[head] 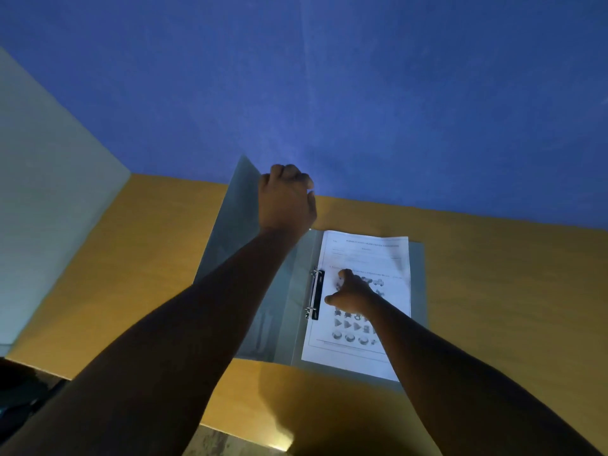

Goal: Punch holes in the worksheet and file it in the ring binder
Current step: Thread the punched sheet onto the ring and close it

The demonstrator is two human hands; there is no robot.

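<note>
My left hand [286, 199] grips the ring binder [296, 291] cover to swing it shut; my right hand [353, 292], fingers seemingly curled, pins the worksheet [368, 258] flat.

The ring binder [289, 311] looks like thin grey-green plastic, smooth and slightly translucent, with a soft sheen on its raised front cover [230, 218]. Along the binder's spine, the ring mechanism [316, 299] pairs 2 shiny metal rings with a dark, glossy bar. On the binder's back panel, just beside that mechanism, lies the worksheet [365, 258]: plain white paper, matt, printed in grey and black. Beneath the binder, the desk [493, 291] has a smooth yellow-orange laminate look with faint wood grain and a mild gloss. Behind the desk, the wall [362, 93] is painted blue, matt and finely textured. A pale, matt panel [42, 209] stands at the desk's left end.
</note>
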